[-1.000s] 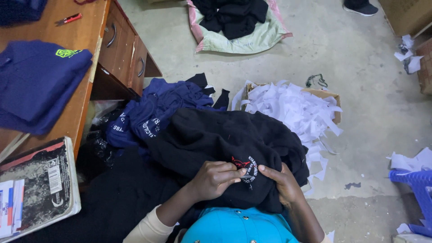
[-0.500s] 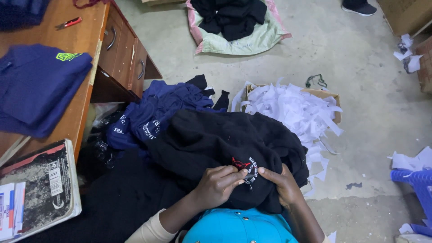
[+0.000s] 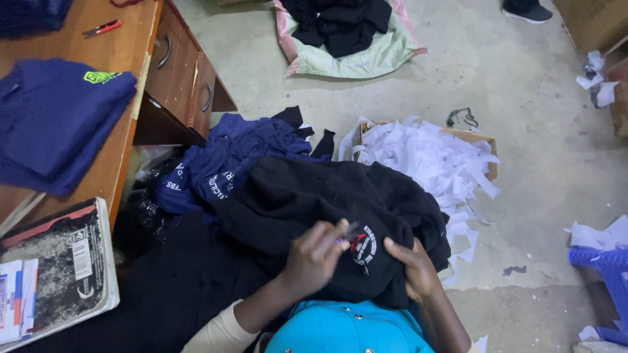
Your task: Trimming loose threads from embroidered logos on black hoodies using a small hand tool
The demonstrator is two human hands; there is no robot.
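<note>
A black garment (image 3: 314,196) lies heaped on my lap, with a red and white embroidered badge (image 3: 364,247) facing up. My left hand (image 3: 313,258) rests on the cloth just left of the badge and pinches a small dark tool (image 3: 351,230) whose tip touches the badge's edge. My right hand (image 3: 413,269) grips a fold of the same garment just right of the badge, holding the cloth taut. A turquoise cap brim (image 3: 347,330) fills the bottom edge below both hands.
A wooden desk (image 3: 124,52) with drawers stands at left, bearing folded navy garments (image 3: 59,117), a red-handled tool (image 3: 101,27) and a worn notebook (image 3: 55,261). Navy garments (image 3: 229,153) lie on the floor. A cardboard box of white paper strips (image 3: 425,157), a sack of black clothes (image 3: 347,33), a blue stool (image 3: 605,265).
My left hand has shifted a little up and right over the badge, bringing the tool's tip to it. My right hand and the garment stay put.
</note>
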